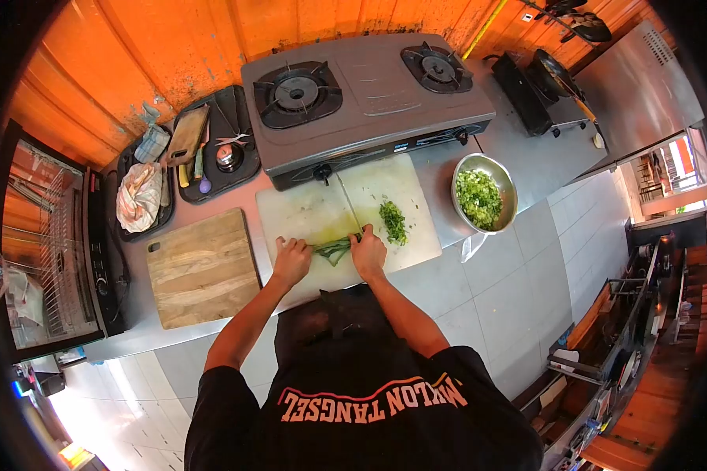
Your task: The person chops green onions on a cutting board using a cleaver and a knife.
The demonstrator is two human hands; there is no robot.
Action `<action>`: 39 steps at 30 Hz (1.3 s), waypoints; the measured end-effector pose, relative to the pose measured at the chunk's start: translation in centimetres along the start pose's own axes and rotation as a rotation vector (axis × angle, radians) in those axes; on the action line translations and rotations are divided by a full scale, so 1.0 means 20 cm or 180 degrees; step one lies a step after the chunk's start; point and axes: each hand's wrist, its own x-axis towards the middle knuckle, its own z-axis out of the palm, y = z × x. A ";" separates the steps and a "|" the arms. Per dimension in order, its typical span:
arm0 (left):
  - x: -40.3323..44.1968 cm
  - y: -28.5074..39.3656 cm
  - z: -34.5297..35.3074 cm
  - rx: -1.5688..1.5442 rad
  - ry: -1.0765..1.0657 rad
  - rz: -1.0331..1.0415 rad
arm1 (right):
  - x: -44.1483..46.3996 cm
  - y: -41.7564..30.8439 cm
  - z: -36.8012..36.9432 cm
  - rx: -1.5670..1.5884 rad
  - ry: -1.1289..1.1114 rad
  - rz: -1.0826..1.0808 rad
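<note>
On the white cutting board [298, 212], my right hand [368, 253] is closed round a knife [349, 201]; its thin blade, seen almost edge-on, points away from me. Long green leaves [334, 250] lie across the board between my hands. My left hand [292, 260] has its fingers curled onto their left end. Right of the knife is a small heap of finely chopped greens [393, 223]. A metal bowl [512, 206] of chopped greens stands to the right of the board. The knife's handle is hidden in my right hand.
A two-burner gas stove [369, 102] stands just behind the board. To the left lie a wooden board [204, 267] and a black tray [239, 169] with utensils. A crumpled cloth [140, 198] rests further left. The counter's front edge runs close to me.
</note>
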 end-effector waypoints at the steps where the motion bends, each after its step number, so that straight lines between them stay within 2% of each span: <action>1: -0.01 0.00 0.02 0.0003 -0.0002 -0.0002 | 0.00 0.00 0.00 0.0006 0.0013 -0.0001; 3: -0.02 0.04 -0.06 -0.0193 0.0632 -0.0423 | 0.00 0.00 0.00 0.0026 -0.0003 -0.0040; 4: -0.01 0.08 -0.08 -0.0191 0.0633 -0.0423 | 0.01 0.01 0.00 0.0046 -0.0010 -0.0085; 6: 0.01 0.19 -0.08 -0.0672 0.0745 0.0123 | 0.01 0.01 0.00 0.0024 -0.0057 -0.0088; 7: 0.02 0.23 -0.06 -0.0468 0.0543 0.0227 | 0.01 0.01 0.00 -0.0002 -0.0107 -0.0100; 11: -0.02 0.22 0.04 -0.0396 0.0420 0.0284 | 0.01 0.02 -0.01 0.0035 -0.0064 -0.0202; 14: -0.08 0.11 0.04 -0.0031 0.0714 0.0044 | 0.01 0.01 -0.02 0.0068 -0.0113 -0.0157; 17: -0.10 0.05 -0.06 -0.0310 0.0609 -0.0908 | 0.02 0.01 -0.03 0.0082 -0.0169 -0.0131; 18: -0.10 0.04 -0.10 -0.0307 0.0608 -0.0909 | 0.02 0.01 -0.03 0.0088 -0.0190 -0.0138; 20: -0.08 0.04 -0.15 -0.0390 0.0644 -0.1341 | 0.03 0.02 -0.02 0.0102 -0.0213 -0.0157; 23: -0.07 0.13 -0.19 -0.0291 0.0639 -0.0976 | 0.03 0.03 -0.02 0.0152 -0.0132 -0.0272; 24: -0.07 0.14 -0.16 -0.0286 0.0643 -0.0973 | 0.03 0.03 -0.02 0.0127 -0.0151 -0.0248; 26: -0.07 0.17 -0.06 -0.0251 0.0516 -0.0532 | 0.04 0.04 -0.03 0.0094 -0.0169 -0.0240; 27: -0.06 0.18 -0.03 -0.0550 0.0473 -0.0388 | 0.04 0.04 -0.03 0.0117 -0.0165 -0.0279; 30: -0.04 0.18 0.07 -0.0271 0.0601 -0.0130 | 0.02 0.04 -0.02 0.0135 -0.0143 -0.0341; 34: -0.07 0.15 0.09 -0.0210 0.0518 -0.0187 | 0.03 0.04 -0.03 0.0143 -0.0100 -0.0366; 36: -0.09 0.13 0.07 -0.0206 0.0469 -0.0447 | 0.04 0.05 -0.03 0.0127 -0.0146 -0.0341; 39: -0.11 0.11 0.05 -0.0088 0.0547 -0.0150 | 0.04 0.05 -0.03 0.0146 -0.0157 -0.0345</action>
